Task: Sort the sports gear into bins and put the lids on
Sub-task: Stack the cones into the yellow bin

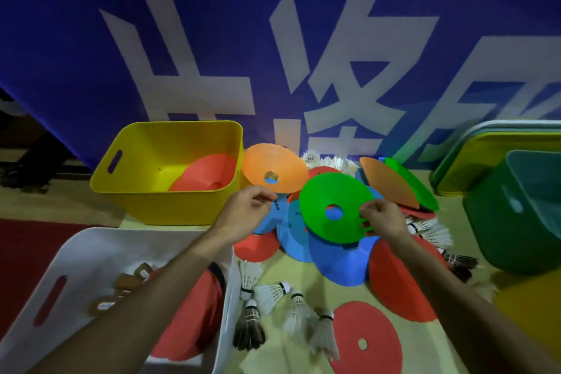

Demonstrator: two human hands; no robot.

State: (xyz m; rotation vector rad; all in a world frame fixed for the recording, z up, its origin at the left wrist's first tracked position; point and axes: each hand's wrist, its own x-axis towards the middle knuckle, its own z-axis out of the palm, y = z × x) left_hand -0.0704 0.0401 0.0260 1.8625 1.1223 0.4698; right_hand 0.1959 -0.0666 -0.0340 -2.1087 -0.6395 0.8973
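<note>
My left hand (244, 212) pinches the lower rim of an orange disc cone (274, 165), held up just right of the yellow bin (145, 188). A red-orange disc cone (206, 174) lies inside that bin. My right hand (384, 218) grips the right edge of a green disc cone (331, 200), raised over a heap of blue (340, 264) and red disc cones (397, 282) on the floor. Several shuttlecocks (273, 294) lie in front of the heap, and more (431, 229) to its right.
A white bin (100, 247) at the near left holds paddles with wooden handles. A dark green bin (516, 222) stands at the right, with stacked lids (498, 143) leaning behind it. A blue banner wall closes off the back. One red disc cone (367, 340) lies near me.
</note>
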